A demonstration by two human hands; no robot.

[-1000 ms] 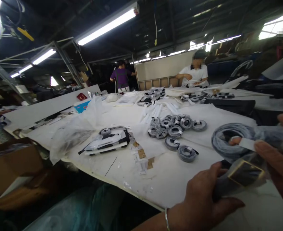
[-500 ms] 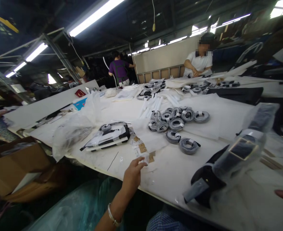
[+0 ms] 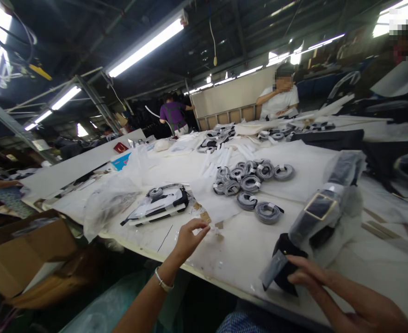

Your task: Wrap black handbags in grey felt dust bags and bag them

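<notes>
Along the near edge of the white-topped table (image 3: pixel 235 259), I have the right hand (image 3: pixel 353 298) at the black end of a plastic-wrapped belt (image 3: pixel 301 226), thumb and forefinger slightly parted; whether they pinch the strap I cannot tell. Beyond them the belt's gold-coloured rectangular buckle (image 3: pixel 321 206) faces up. My left hand (image 3: pixel 188 240) is beside some brown tags (image 3: pixel 205 217), thumb and fingertips nearly meeting; I can't make out whether anything thin is caught there. Past both hands sit grey coiled straps (image 3: pixel 250 188) with white bands, and left of those a black-and-white bundle (image 3: pixel 162 203). Across the table is a co-worker in white (image 3: pixel 280 104).
</notes>
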